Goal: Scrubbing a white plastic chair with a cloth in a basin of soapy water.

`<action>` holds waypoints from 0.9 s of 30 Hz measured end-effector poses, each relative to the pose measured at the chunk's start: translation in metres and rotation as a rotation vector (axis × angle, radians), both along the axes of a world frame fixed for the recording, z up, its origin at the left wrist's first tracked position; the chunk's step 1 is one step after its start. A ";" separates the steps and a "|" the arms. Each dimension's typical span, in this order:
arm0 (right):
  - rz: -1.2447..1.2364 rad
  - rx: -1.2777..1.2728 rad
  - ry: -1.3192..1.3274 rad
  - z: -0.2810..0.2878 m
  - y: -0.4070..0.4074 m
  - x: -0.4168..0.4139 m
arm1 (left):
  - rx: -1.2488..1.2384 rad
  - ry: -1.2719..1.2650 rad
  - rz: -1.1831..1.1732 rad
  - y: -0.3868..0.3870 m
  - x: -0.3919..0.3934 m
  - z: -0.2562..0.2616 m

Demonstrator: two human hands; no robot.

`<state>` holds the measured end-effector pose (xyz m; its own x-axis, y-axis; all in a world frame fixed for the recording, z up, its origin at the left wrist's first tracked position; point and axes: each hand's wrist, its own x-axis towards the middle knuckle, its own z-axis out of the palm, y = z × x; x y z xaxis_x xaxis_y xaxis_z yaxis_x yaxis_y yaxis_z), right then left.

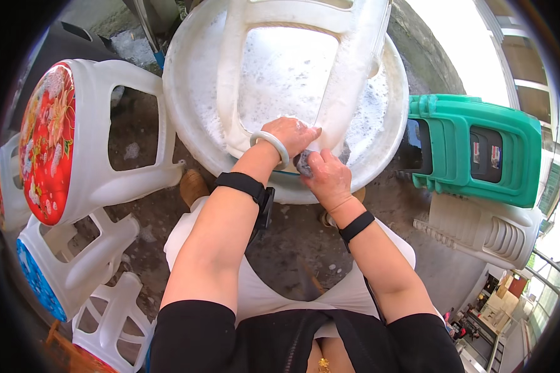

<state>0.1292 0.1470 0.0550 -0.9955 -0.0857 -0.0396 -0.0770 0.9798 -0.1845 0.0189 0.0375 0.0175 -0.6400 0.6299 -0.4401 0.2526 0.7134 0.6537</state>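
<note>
A white plastic stool (287, 23) lies tilted in a large round white basin (181, 112) of sudsy water, with its legs pointing away from me. My left hand (289, 135), wet with foam, grips the stool's near part; its fingertips are partly hidden. Close beside it, my right hand (329, 179) is closed on a wet grey scrubbing cloth (304, 164) at the stool's near edge. White foam (287, 79) shows through the opening between the stool's legs.
At left, a white stool with a red floral seat (49, 144) lies on its side against the basin. A blue-seated stool (39, 279) and another white stool (116, 321) lie nearer. Stacked green stools (504, 154) and white stools (480, 228) are at right. The floor (289, 252) is wet.
</note>
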 end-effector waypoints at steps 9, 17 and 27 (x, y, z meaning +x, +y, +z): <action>-0.356 -0.442 0.111 0.061 0.080 -0.033 | 0.030 0.289 -0.007 -0.005 0.014 0.010; 0.009 0.107 0.168 0.047 0.035 -0.096 | 0.125 0.396 0.085 -0.005 0.022 0.011; -0.306 0.259 0.207 0.115 0.101 -0.321 | 0.183 0.519 0.083 -0.007 0.023 0.015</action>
<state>-0.1913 0.2482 0.1703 -0.9628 0.1998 0.1820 0.2135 0.9752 0.0590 0.0420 0.0303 0.0320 -0.7944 0.6046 0.0578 0.5220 0.6309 0.5740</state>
